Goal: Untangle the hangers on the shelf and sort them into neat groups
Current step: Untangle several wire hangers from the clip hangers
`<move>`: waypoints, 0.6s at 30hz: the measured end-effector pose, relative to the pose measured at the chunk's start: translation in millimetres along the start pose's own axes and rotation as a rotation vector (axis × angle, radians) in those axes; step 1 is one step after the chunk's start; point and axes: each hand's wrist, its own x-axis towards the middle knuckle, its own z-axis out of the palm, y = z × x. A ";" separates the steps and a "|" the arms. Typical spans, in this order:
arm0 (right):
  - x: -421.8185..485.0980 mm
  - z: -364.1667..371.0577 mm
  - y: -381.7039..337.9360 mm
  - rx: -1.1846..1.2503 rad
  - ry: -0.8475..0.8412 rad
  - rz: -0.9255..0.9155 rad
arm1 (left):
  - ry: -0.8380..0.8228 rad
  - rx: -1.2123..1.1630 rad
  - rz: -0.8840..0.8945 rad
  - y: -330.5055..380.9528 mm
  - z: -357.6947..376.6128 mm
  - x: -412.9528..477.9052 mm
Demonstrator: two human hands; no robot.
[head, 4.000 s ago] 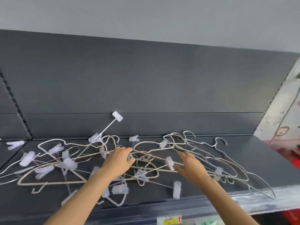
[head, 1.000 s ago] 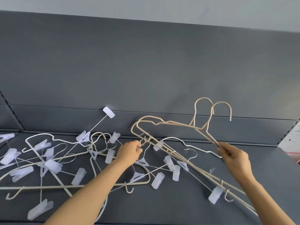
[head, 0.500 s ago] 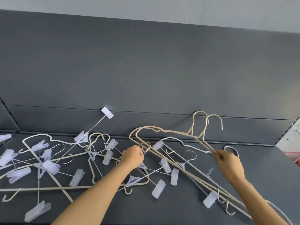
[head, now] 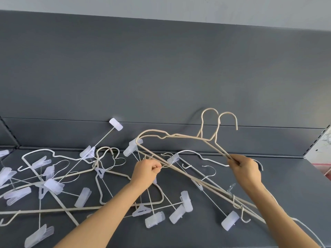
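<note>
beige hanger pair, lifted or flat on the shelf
Lifted, tilted: right hand grips the beige hanger pair, hooks raised above the shelf.

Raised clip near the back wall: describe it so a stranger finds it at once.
Start at the grey back panel. Left of the two raised beige hangers, a thin rod slants up from the pile. The clip at its tip sits higher than any other.

Shelf [head: 286, 185]: dark grey, matt, smooth, looks like painted metal; back panel [head: 161, 68] same finish. Beige hangers [head: 179, 136]: matt coating, slightly velvety-looking. White hanger [head: 215, 162]: smooth coated wire. Clip-hanger wires [head: 103, 138]: thin bare metal, shiny. Clips [head: 53, 187]: translucent frosted plastic, semi-gloss.
</note>
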 end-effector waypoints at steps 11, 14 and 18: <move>8.2 -23.8 -0.3 0.023 0.124 -0.041 | -0.114 -0.040 0.018 -11.8 -23.1 -9.1; 6.8 -23.9 -4.9 0.072 0.119 -0.038 | -0.156 -0.048 0.023 -5.0 -27.5 -8.4; 2.0 -17.6 -19.4 0.117 0.089 -0.073 | -0.098 -0.048 0.103 13.6 -16.2 -11.1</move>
